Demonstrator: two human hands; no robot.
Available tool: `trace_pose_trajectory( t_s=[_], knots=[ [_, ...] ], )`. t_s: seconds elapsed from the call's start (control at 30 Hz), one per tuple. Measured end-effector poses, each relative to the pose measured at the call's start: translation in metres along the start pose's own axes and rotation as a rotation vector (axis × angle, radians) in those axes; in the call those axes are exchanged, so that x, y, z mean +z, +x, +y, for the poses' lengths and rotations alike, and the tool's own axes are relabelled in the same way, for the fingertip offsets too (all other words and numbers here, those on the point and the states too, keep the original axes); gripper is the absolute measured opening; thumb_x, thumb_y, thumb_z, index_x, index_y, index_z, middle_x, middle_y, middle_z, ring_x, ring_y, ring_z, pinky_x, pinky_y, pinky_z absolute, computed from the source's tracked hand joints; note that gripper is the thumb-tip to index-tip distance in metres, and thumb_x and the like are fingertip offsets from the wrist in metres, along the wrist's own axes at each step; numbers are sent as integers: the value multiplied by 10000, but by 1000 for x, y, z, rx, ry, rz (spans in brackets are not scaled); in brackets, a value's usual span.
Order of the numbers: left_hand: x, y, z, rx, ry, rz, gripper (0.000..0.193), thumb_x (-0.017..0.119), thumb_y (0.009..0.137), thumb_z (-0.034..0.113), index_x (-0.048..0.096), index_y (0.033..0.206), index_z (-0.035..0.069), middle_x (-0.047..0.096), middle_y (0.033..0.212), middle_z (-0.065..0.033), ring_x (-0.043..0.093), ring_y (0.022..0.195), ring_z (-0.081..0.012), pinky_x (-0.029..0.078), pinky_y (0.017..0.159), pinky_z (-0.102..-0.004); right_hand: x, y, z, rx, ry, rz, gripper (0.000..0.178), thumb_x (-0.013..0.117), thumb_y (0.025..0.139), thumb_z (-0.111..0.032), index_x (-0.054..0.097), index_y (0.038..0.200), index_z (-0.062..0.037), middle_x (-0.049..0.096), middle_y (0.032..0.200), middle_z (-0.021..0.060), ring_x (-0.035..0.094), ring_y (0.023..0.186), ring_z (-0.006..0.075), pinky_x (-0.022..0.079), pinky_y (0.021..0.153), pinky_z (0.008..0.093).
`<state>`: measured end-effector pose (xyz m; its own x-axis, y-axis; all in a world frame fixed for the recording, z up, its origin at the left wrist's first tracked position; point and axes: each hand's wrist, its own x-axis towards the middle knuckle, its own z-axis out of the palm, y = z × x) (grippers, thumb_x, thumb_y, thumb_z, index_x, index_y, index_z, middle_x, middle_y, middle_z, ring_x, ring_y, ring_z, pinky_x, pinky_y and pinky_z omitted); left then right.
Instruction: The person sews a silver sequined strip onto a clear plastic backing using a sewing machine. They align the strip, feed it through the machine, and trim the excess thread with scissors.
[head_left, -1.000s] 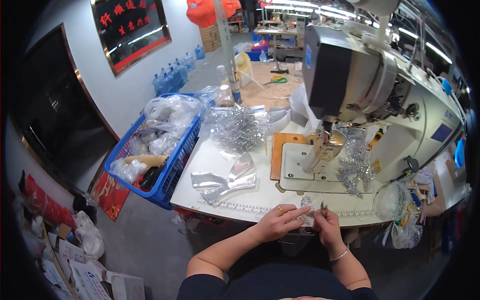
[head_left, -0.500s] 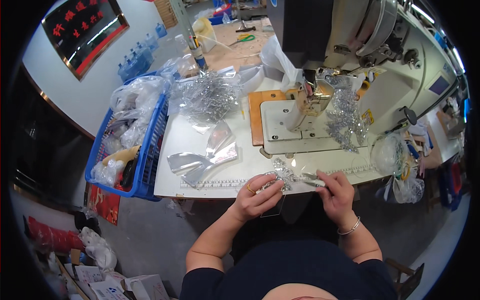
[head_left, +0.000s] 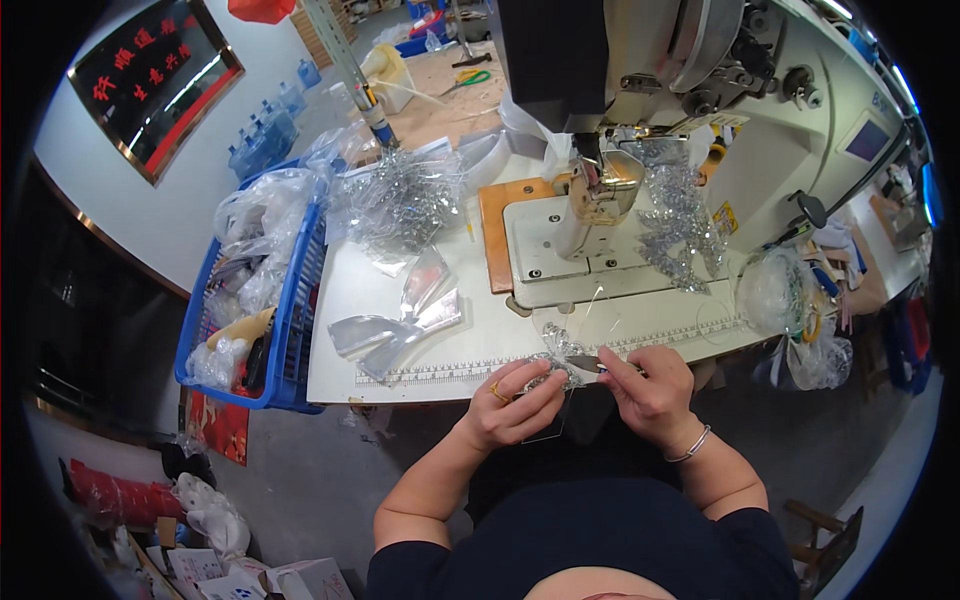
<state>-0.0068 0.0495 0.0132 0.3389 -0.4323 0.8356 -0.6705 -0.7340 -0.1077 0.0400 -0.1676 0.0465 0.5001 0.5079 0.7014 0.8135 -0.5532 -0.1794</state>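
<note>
Far left of the left grip [head_left: 517, 402], low down on the floor: 1 red wrapped bundle [head_left: 115, 497]. Far beyond the left grip, well to the left: several blue water bottles [head_left: 265, 137] grouped near the wall. Closer to the left grip, yet well apart from it: 1 blue basket [head_left: 292, 345] beside the counter [head_left: 480, 325], heaped with clear plastic bags [head_left: 262, 210]. Left of the left grip and slightly beyond, flat on the counter: 1 bow-shaped piece of shiny silver film [head_left: 395, 335]. Farther beyond the left grip, also leftward: 1 tangled heap of silver strips [head_left: 400, 205]. Straight beyond the left grip: 1 orange-brown board [head_left: 497, 250].

Left grip: closed, pinching 1 glittering silver piece [head_left: 556, 338], with 1 gold ring [head_left: 497, 391] worn. Location of the glittering silver piece: at the counter's near edge, between the 2 grips, partly hidden by the left grip.

Right grip [head_left: 650, 385]: closed around small metal snips [head_left: 583, 362], pointed leftward at the piece; contact between the 2 impossible to tell. Beyond the right grip: 1 bunch of glittering trim [head_left: 685, 235] beside 1 sewing machine [head_left: 765, 185]. Right of the right grip, slightly beyond: 1 clear bag [head_left: 775, 295].
</note>
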Motion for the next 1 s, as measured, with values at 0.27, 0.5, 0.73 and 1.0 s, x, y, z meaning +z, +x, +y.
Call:
trace_pose_trajectory(
  t_s=[0.27, 0.5, 0.73, 1.0],
  knots=[
    [-1, 2, -3, 25, -19, -40, 142, 653, 700, 49, 640, 835, 90, 622, 1091, -25, 581, 1011, -223, 537, 765, -316, -8, 2, 6, 25, 37, -30, 352, 754, 676, -164, 680, 1020, -152, 509, 713, -3, 513, 618, 179, 390, 540, 311],
    [-1, 4, -3, 47, -36, -60, 133, 658, 693, 53, 633, 819, 88, 622, 1091, -28, 581, 1011, -223, 537, 778, -321, -11, 8, 10, -62, -32, -67, 354, 736, 693, -171, 665, 1039, -168, 467, 693, -11, 468, 589, 168, 349, 518, 313],
    [-2, 5, 0, -16, -82, -46, 139, 654, 685, 42, 642, 814, 92, 626, 1079, -30, 582, 1013, -223, 547, 770, -325, -3, 5, 13, 26, 96, -59, 313, 740, 692, -168, 683, 1000, -169, 491, 677, 1, 490, 580, 180, 379, 517, 316],
    [-2, 5, 3, -61, -122, -44, 138, 659, 684, 42, 646, 812, 94, 631, 1071, -30, 584, 1008, -225, 554, 763, -330, -5, 3, 15, 44, 113, -77, 287, 739, 697, -175, 694, 981, -174, 503, 664, 8, 500, 579, 188, 392, 518, 317]
  ],
)
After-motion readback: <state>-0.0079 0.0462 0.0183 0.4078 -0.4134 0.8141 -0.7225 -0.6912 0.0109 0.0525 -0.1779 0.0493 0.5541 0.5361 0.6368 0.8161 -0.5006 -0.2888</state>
